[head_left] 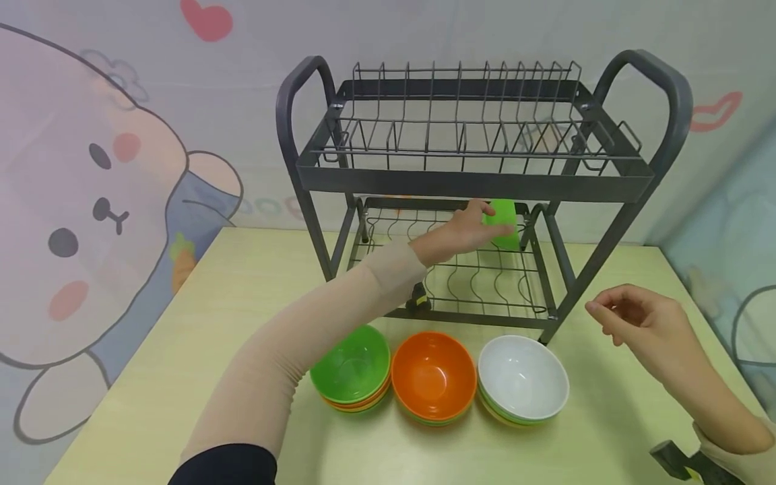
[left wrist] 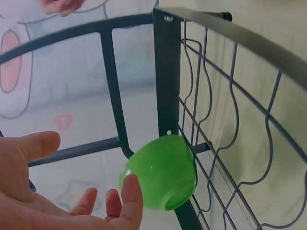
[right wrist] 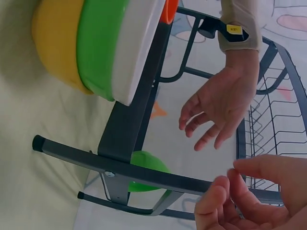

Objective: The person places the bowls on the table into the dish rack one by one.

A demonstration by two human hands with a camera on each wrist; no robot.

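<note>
- Green bowl (head_left: 502, 214): tilted on the lower tier of the dark rack (head_left: 473, 182), far right corner.
- Left hand (head_left: 463, 231): just beside it, fingers spread.
- Right hand (head_left: 651, 327): right of the rack, fingers loosely curled, thumb near fingertips.
- Bowl stacks (head_left: 433, 377): three, in a row on the pale yellow-green table (head_left: 200, 323), near side.
- Printed backdrop (head_left: 485, 30): far side, cartoon animal (head_left: 121, 195) left, red lips (head_left: 717, 112) right.

Smooth, glossy, plastic-looking bowls (head_left: 433, 377), matt metal rack (head_left: 473, 183), creased cloth sleeve (head_left: 294, 347)
</note>
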